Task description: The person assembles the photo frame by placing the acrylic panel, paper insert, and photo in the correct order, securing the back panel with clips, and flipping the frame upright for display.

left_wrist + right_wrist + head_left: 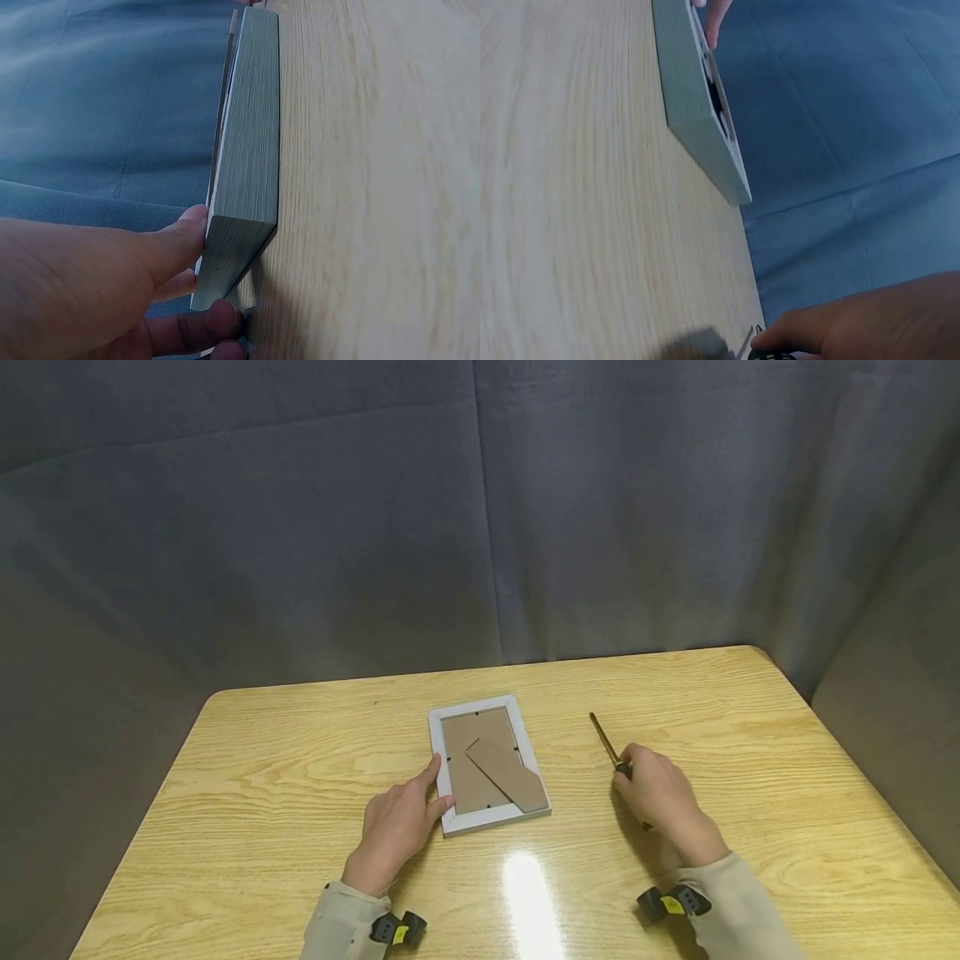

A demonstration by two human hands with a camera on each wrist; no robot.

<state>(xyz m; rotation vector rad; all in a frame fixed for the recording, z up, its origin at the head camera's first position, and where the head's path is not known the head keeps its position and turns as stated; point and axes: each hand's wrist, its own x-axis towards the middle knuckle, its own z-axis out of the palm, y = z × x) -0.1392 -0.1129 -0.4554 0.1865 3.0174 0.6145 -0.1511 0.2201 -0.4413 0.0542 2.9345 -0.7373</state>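
Note:
A white picture frame [480, 821] lies face down on the wooden table, its brown backing board [467, 789] and slanted stand flap [510, 777] uppermost. Small dark tabs sit around the backing. My left hand [397, 822] holds the frame's near left edge, the thumb on the rim and fingers along the side; the left wrist view shows fingertips low by the corner [244, 240]. To the right, my right hand [662, 793] grips a screwdriver [604, 737] by its black and yellow handle. Its dark shaft points away and slightly left, apart from the frame. Most of the handle is hidden.
The light wooden table [285, 760] has rounded far corners. A dark grey-blue curtain [337, 552] hangs behind it and along both sides. Each sleeved wrist wears a black camera strap, such as the right wrist camera [671, 903].

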